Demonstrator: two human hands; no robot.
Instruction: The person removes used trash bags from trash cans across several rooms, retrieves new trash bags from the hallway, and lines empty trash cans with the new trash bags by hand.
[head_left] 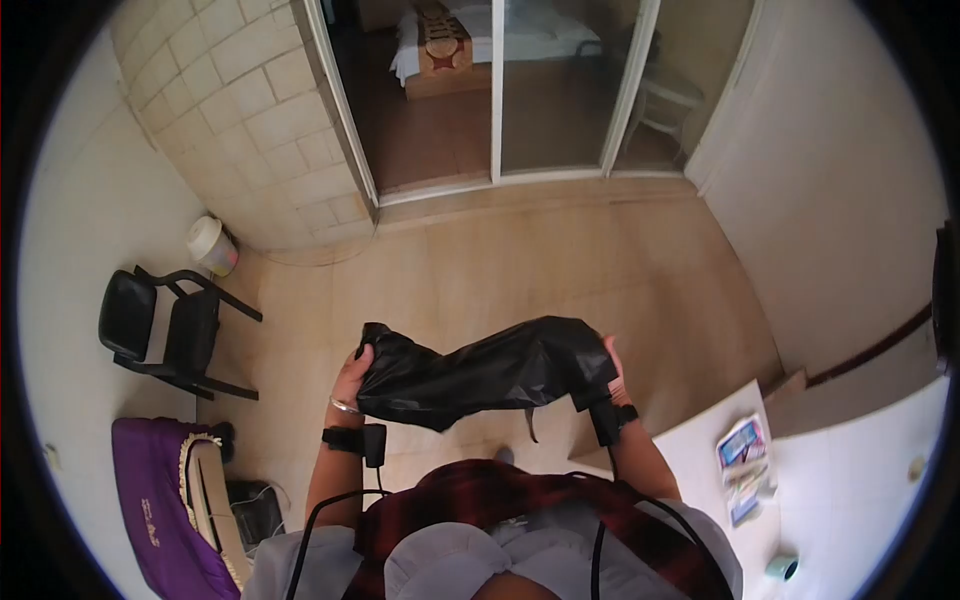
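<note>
A length of shiny black material (pixel 480 375), creased and sagging in the middle, stretches between my two hands above the floor. Whether it is a plastic bag or a leather-like garment I cannot make out. My left hand (pixel 350 382) grips its left end, thumb on top, with a bracelet at the wrist. At the other end my right hand (pixel 614 368) is closed on the material, its fingers partly hidden behind it. A thin dark strip dangles below the material, right of its middle. Black bands with small boxes and cables are on both wrists.
A black armchair (pixel 185 325) and lidded bin (pixel 212 245) stand at the left wall. Nearer is a purple-covered object (pixel 155 500). On the right, a white table (pixel 690 450) bears printed packets (pixel 742 465) and a cup (pixel 782 568). Sliding glass doors (pixel 497 90) are ahead.
</note>
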